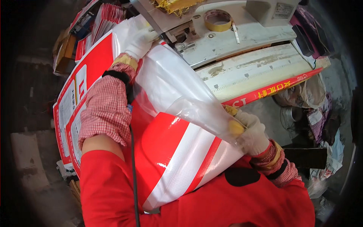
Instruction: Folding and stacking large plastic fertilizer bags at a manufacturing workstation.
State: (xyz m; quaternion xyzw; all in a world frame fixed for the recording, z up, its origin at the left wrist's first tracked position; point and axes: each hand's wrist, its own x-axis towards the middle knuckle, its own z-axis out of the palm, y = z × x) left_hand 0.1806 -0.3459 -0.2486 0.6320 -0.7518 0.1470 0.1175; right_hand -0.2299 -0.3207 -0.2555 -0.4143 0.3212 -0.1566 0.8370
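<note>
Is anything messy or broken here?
Nothing looks broken. The clear plastic liner sticks out of the red and white woven bag, stretched between the left hand and right hand. A tape roll and a pen lie loose on the scuffed machine table.

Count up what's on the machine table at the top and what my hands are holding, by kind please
Rolls of yellow tape: 1
White pens: 1
Red and white woven sacks with a clear liner, held by the left hand and right hand: 1
Total: 3
</note>
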